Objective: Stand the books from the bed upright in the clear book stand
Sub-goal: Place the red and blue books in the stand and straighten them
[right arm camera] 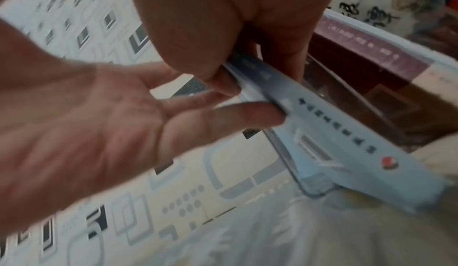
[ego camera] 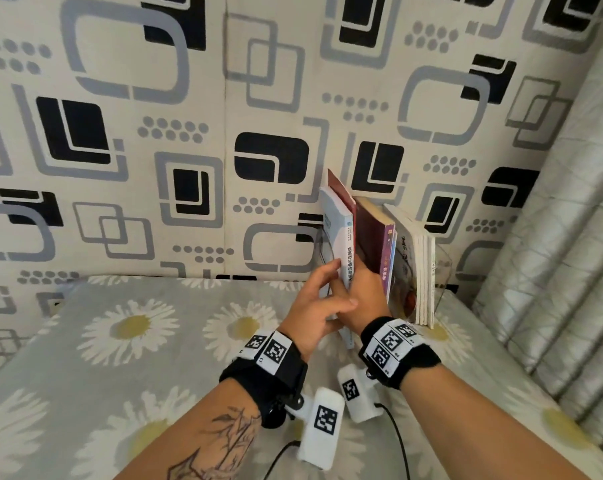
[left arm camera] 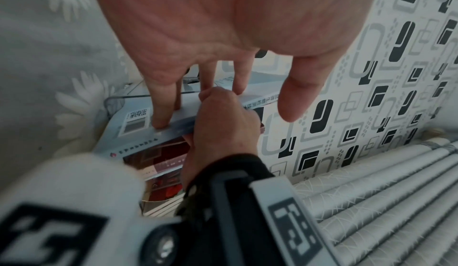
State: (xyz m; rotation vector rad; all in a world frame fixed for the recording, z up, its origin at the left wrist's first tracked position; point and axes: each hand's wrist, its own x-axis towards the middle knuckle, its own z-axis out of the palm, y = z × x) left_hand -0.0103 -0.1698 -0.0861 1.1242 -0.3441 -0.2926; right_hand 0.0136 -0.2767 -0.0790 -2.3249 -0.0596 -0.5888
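Books are standing in the clear stand [ego camera: 443, 268] at the head of the bed [ego camera: 127, 341], against the patterned wall [ego camera: 189, 133]. I am counting four groups: the pale blue book [ego camera: 341, 244] at the left end, a dark red book [ego camera: 341, 192] just behind it, a maroon book [ego camera: 374, 237] with a purple spine, and a white bundle [ego camera: 417, 271] of thin volumes at the right end; how many volumes that bundle holds I cannot tell.

I am working the blue book with two hands. My right hand [ego camera: 362, 299] is gripping its spine, thumb on one cover and fingers curled round the other. My left hand [ego camera: 314, 306] is lying straight-fingered against the outer cover, fingertips [left arm camera: 161, 121] pressing beside the barcode, holding nothing. The book is tilting, its lower end beside the stand's left wall.

Two tagged black bands are wrapping my wrists, and two white camera blocks are hanging beneath them.
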